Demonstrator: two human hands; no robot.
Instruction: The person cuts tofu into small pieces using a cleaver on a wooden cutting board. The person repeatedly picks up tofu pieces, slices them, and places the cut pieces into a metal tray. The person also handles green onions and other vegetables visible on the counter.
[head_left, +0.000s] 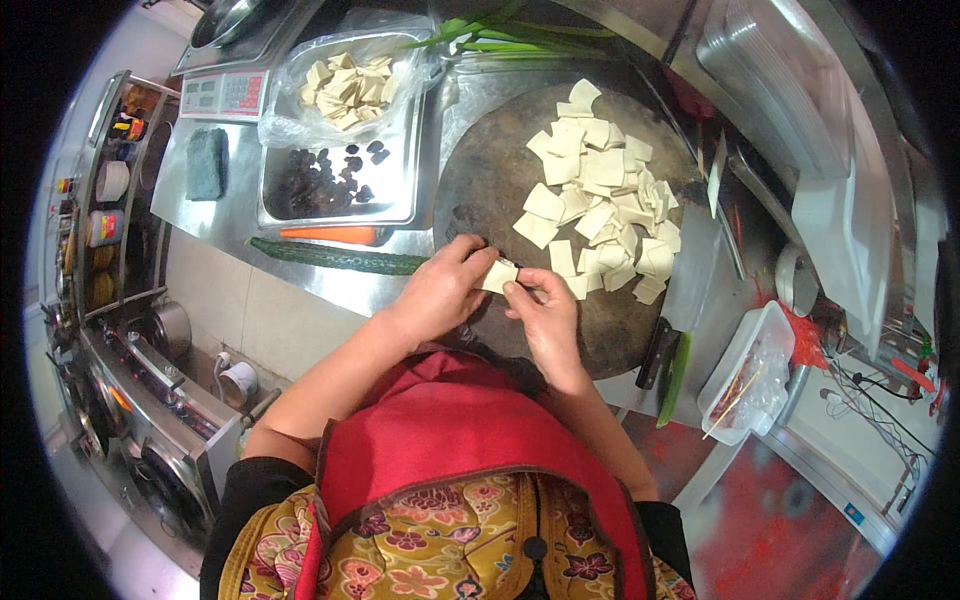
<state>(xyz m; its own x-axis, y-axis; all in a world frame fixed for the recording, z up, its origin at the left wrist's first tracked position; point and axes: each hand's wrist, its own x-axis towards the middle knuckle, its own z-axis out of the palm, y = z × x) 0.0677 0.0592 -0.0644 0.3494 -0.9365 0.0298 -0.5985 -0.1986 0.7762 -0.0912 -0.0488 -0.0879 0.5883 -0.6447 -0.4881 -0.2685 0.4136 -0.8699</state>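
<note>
Between my two hands is a small stack of pale square tofu-skin sheets, held over the near left part of a round wooden chopping block. My left hand grips its left side, and my right hand pinches its right edge between thumb and fingers. A loose heap of similar pale squares covers much of the block, just beyond my right hand. To the left of my left hand lie a cucumber and a carrot.
A steel tray holds dark pieces, perhaps wood ear, and a plastic bag of pale squares. A cleaver lies right of the block, beside a cut green vegetable piece. Digital scale, cloth and scallions lie farther back.
</note>
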